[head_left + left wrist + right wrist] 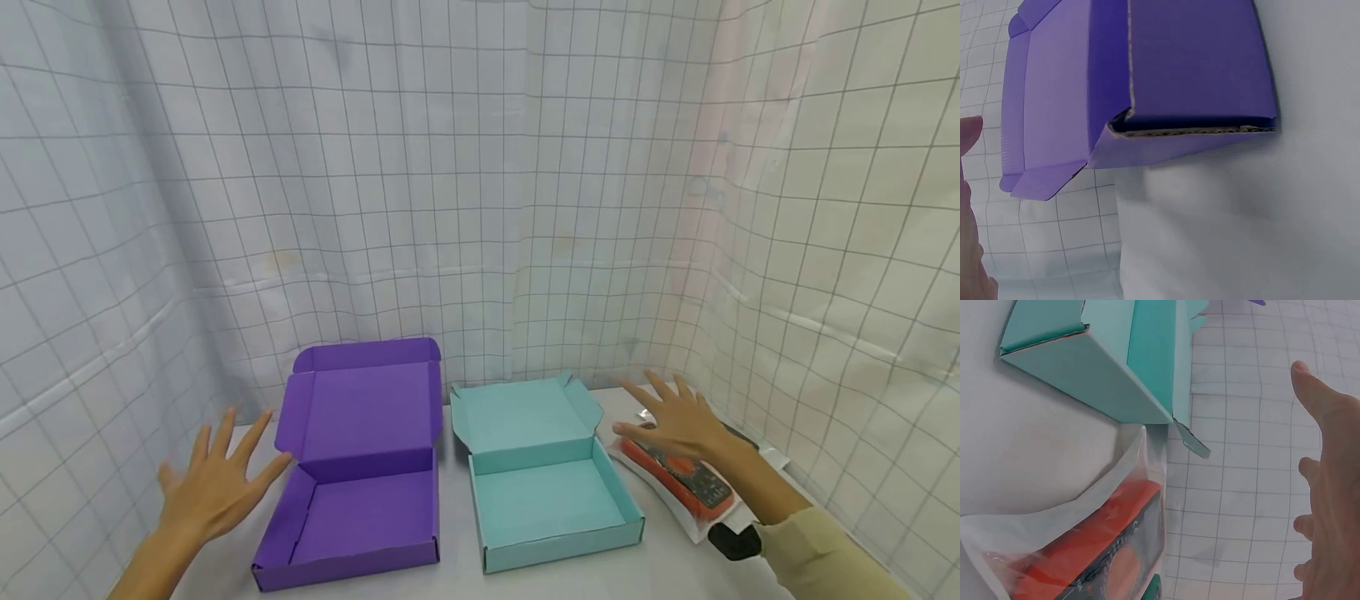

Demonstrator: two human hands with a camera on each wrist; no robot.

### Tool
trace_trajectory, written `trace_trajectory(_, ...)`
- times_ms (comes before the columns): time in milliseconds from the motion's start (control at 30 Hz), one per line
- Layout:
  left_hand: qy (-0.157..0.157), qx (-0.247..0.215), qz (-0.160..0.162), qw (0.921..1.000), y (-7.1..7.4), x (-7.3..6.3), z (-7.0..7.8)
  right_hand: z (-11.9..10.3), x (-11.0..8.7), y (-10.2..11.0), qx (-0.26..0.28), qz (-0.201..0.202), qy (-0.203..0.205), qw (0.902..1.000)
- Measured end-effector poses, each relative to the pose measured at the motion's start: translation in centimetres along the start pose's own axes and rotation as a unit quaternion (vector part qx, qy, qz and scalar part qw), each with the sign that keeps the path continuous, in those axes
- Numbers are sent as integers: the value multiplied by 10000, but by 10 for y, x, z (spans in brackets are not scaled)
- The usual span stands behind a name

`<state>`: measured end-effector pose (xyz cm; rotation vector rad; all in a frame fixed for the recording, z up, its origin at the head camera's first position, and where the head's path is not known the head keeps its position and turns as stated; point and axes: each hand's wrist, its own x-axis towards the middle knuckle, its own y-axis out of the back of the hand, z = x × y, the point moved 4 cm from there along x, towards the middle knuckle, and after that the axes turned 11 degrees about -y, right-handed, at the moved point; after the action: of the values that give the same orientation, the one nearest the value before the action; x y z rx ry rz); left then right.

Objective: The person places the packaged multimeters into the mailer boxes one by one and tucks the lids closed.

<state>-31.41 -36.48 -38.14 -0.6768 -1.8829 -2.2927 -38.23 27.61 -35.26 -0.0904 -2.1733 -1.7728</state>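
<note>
An open purple cardboard box (pixel 367 521) stands on the table with its lid raised. My left hand (pixel 213 492) hovers to its left, fingers spread and holding nothing. Beside the purple box is a teal cardboard box (pixel 547 500), its lid tipped back. To the right of that lies a red and dark grey multimeter (pixel 708 492) in a clear plastic bag (pixel 1054 512). Over the multimeter's far end, my right hand (pixel 678 421) is held with spread fingers and nothing in it. Both boxes show bare floors inside.
A dark item (pixel 742 435) in clear wrapping lies behind the right forearm, mostly hidden. Grid-patterned curtains (pixel 487 208) surround the white table (pixel 457 533) at the back and sides. A black piece (pixel 735 542) sits at the right sleeve's cuff.
</note>
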Motion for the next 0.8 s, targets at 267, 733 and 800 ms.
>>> trace_trajectory(267,25,-295,-92,9995,-11,-13,1,16,-13,-5,2,39,-49,10000)
trace_trajectory(733,-213,-1668,104,9857,-30,-30,10,57,-35,-27,429,109,-32,9990)
trace_trajectory(800,-189,-2094,75,9776,-33,-33,11,60,-36,-31,484,58,-71,9988)
